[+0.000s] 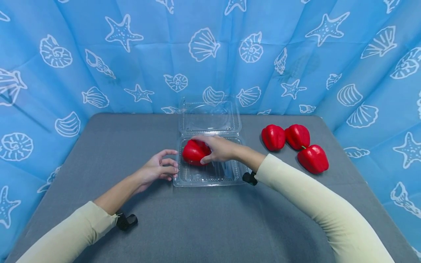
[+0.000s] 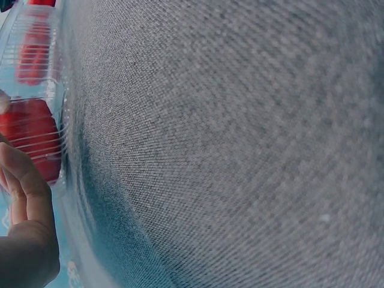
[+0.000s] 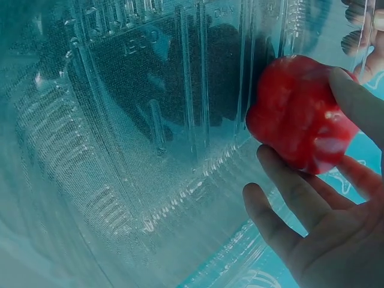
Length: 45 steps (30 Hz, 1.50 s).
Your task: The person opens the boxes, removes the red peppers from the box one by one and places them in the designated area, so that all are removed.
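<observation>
My right hand (image 1: pixel 221 148) grips a red bell pepper (image 1: pixel 194 152) between thumb and fingers, in the left part of a clear plastic container (image 1: pixel 210 182). The right wrist view shows the thumb on one side of that red bell pepper (image 3: pixel 300 114) and fingers under its other side. Its hinged lid (image 1: pixel 210 118) stands raised at the back. My left hand (image 1: pixel 157 169), fingers loosely bent and holding nothing, has its fingertips right at the container's left edge. Through the ribbed wall in the left wrist view, the red bell pepper (image 2: pixel 36 135) shows beyond the left hand (image 2: pixel 30 204).
A cluster of three more red bell peppers (image 1: pixel 314 159) lies on the grey tabletop (image 1: pixel 210 226), right of the container. A blue curtain (image 1: pixel 148 69) with white shells and starfish hangs behind the table and along its sides.
</observation>
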### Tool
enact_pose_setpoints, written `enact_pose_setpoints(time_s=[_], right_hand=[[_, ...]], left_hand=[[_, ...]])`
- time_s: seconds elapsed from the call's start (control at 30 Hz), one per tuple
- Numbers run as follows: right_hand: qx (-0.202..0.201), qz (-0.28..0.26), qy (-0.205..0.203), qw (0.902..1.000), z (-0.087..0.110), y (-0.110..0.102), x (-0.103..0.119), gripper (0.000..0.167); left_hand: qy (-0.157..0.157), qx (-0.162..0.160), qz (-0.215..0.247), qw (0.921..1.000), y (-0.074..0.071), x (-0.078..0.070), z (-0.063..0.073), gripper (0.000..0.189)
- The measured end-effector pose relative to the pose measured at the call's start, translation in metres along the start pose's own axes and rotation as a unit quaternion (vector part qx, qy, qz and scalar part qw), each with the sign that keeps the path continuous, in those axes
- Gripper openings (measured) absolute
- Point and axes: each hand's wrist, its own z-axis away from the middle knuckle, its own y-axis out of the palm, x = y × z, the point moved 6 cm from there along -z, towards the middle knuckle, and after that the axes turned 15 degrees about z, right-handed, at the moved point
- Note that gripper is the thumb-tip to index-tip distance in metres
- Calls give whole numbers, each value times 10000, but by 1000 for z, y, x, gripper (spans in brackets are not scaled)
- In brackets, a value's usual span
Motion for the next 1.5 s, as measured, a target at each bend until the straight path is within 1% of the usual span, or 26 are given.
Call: enact_pose_setpoints(time_s=[0.23, 0.47, 0.6, 0.83, 0.97, 1.17, 1.33, 1.5], right_hand=[[6, -1, -13, 10000, 0, 1, 0, 84], [-10, 10, 114, 9999, 4, -3, -1, 84], [-8, -9, 149, 9999, 8, -6, -2, 85], [-106, 102, 145, 9998, 16, -12, -2, 84], [-153, 5, 95, 9998, 23, -16, -3, 84], [-296, -231, 44, 9993, 35, -29, -7, 85], [-475, -221, 78, 9986, 49, -45, -14, 89], [-652, -205, 132, 9976, 65, -60, -21, 94]], left_hand=[[-21, -30, -46, 10000, 0, 0, 0, 65], [-41, -43, -38, 10000, -1, 1, 0, 64], [-86, -110, -9, 9999, -1, 1, 0, 63], [53, -8, -40, 10000, 0, 0, 0, 66], [20, -42, -55, 10000, 1, 0, 0, 67], [-21, -121, -106, 9999, 1, 0, 0, 67], [64, -82, -109, 9999, 2, 0, 0, 67], [81, -67, -106, 9999, 1, 1, -1, 66]])
